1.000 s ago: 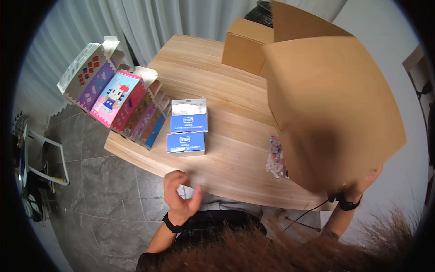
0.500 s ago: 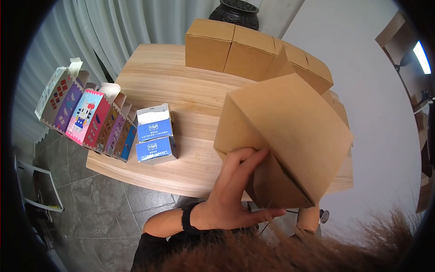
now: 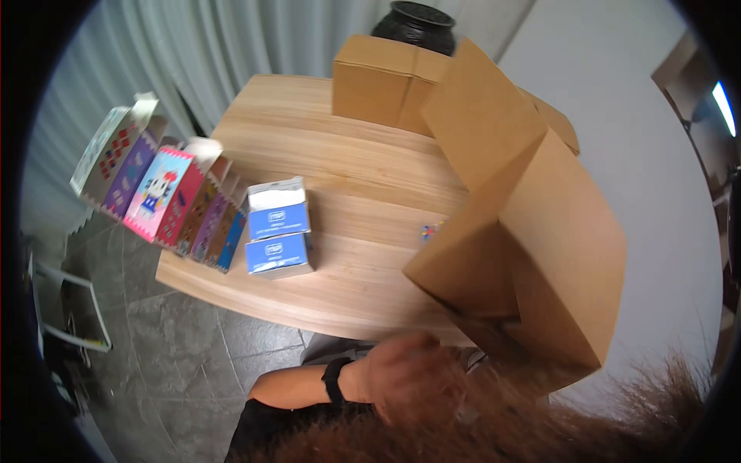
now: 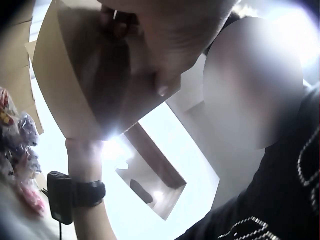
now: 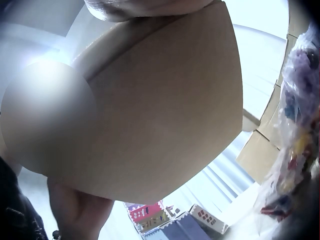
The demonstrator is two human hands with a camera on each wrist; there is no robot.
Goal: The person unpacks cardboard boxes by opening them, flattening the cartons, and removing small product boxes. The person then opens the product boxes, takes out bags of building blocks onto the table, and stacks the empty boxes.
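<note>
Left hand (image 3: 413,378) at open cardboard box's (image 3: 567,239) 7:30, blurred, grip unclear; box hides right hand's (image 5: 145,8) fingers, can't tell; YNP boxes (image 3: 278,221) at 9.

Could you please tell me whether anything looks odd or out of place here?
The row of colourful boxes stands out: some flaps stick up, and in the head view the row seems to jut past the left edge of the table, though how it is supported is unclear. I see no spill.

Pale curtains (image 3: 224,46), grey floor (image 3: 174,351), seemingly stone-tiled
</note>
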